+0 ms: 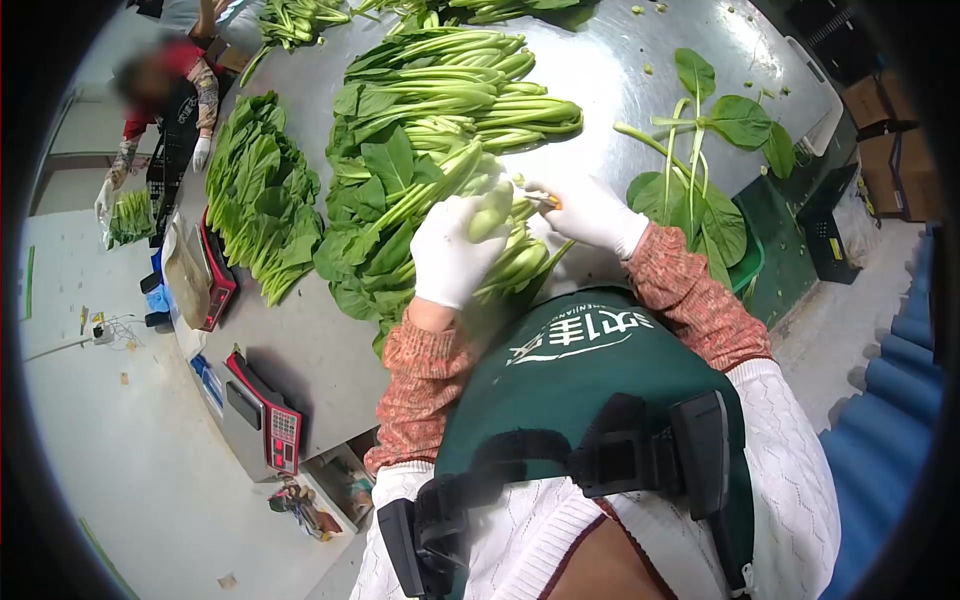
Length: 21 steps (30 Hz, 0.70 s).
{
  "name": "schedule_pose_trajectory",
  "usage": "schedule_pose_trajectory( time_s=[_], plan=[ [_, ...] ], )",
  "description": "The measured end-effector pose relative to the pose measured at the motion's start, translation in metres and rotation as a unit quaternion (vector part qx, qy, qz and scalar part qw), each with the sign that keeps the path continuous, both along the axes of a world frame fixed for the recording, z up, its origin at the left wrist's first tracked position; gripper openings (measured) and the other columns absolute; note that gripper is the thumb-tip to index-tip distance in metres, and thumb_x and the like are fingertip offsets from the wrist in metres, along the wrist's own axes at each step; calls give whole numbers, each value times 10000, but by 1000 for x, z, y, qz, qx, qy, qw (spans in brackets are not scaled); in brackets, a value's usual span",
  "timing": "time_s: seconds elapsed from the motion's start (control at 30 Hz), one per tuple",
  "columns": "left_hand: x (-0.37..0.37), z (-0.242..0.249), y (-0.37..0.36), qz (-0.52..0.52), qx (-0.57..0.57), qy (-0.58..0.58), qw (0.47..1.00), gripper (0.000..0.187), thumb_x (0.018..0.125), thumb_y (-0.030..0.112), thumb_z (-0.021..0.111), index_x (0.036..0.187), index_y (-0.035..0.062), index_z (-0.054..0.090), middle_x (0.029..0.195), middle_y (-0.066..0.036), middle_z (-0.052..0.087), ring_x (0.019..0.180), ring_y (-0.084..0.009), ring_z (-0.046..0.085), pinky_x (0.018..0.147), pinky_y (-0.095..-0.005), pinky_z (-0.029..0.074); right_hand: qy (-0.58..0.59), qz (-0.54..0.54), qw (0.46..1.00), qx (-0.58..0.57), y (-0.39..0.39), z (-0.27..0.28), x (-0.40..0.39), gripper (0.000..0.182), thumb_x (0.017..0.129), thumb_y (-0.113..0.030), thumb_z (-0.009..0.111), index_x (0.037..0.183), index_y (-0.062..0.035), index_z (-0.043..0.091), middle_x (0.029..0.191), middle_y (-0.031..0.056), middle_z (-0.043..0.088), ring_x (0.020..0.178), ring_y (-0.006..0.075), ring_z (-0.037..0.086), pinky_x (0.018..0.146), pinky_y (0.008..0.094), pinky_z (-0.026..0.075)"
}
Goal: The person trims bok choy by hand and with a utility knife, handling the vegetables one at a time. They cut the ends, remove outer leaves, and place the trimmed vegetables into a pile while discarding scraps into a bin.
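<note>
My left hand point(452, 258), in a white glove, is closed around a pale-stemmed leafy green point(488, 218), its stem end pointing right. Closed on a small knife point(543, 200) with a bit of orange on it, my gloved right hand point(588, 212) is just right of that stem end. Under and behind both hands lies a big pile of leafy greens point(455, 95), leaves to the left and stems to the right. Loose stalks with broad leaves point(740, 122) rest on the metal table point(590, 75) to the right.
Another heap of greens point(262, 190) lies at the left, beside two red scales point(283, 440). A green basket point(748, 262) stands at the table's right edge, with cardboard boxes point(890, 150) beyond. At the far left, a person point(180, 110) holds a bag of greens point(130, 215).
</note>
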<state>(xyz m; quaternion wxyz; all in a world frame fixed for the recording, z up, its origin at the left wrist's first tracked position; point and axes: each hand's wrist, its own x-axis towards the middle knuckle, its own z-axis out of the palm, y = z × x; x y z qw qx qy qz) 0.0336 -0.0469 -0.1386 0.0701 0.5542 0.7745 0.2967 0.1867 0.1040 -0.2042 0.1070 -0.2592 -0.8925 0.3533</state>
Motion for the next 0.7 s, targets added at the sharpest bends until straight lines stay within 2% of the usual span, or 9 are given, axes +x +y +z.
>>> schedule_pose_trajectory(
  time_s=[0.07,0.17,0.2,0.23,0.37,0.47,0.53,0.63,0.7],
  plan=[
    [-6,12,-3,-8,0,-124,992,304,735,186,789,1008,80,709,952,-83,697,859,-225,663,779,-318,522,-64,-35,997,-5,16,-17,10,312,865,-161,553,1147,-91,666,893,166,688,835,299,679,777,399,536],
    [-14,47,-6,-6,-50,-381,923,241,793,95,776,998,-2,696,899,1,668,808,-70,595,738,-231,486,-5,-88,972,-216,26,2,14,311,902,-190,550,1170,-80,663,829,124,677,798,200,672,752,347,526],
    [-18,55,-6,-26,-72,-449,890,246,795,104,771,1003,-3,695,902,-6,672,815,-75,597,749,-235,486,46,-59,959,-274,20,31,12,310,924,-235,570,1177,-85,671,796,49,661,713,114,617,684,300,504],
    [-23,61,-4,-52,-90,-511,853,251,797,112,767,1007,-4,695,904,-12,675,821,-79,598,760,-240,485,109,-1,938,-329,20,34,4,359,940,-266,576,1258,-109,635,785,-11,627,624,98,550,622,279,484],
    [-33,47,-1,-146,-114,-577,796,321,806,117,760,1089,-8,674,951,7,667,838,-62,577,779,-243,475,64,177,896,-402,8,104,2,521,932,-316,613,1405,-128,503,796,-44,602,658,60,525,640,227,462],
    [-25,60,-4,-106,-100,-590,794,332,802,106,763,1100,-9,674,963,4,664,850,-68,579,792,-239,476,62,139,897,-416,9,102,-1,458,887,-316,674,1285,-101,601,815,-54,609,689,41,536,636,204,454],
    [-27,50,-12,-79,-91,-567,815,354,794,87,767,1119,-14,668,996,-10,671,876,-72,588,809,-238,479,70,120,881,-451,6,107,3,387,844,-297,730,1150,-70,664,828,-47,602,741,56,543,678,223,457],
    [-9,54,-19,-40,-54,-531,845,357,802,67,760,1130,-20,652,994,-25,682,866,-74,609,790,-232,496,99,145,926,-335,2,90,-1,390,827,-281,752,1139,-66,660,846,-37,590,795,74,529,725,240,452],
    [1,53,-22,-42,-14,-459,888,389,792,57,776,1147,-28,643,980,-22,689,839,-70,617,775,-225,506,100,134,924,-345,-1,91,1,375,816,-285,762,1099,-62,656,848,-24,580,822,79,512,746,249,448]
  ],
)
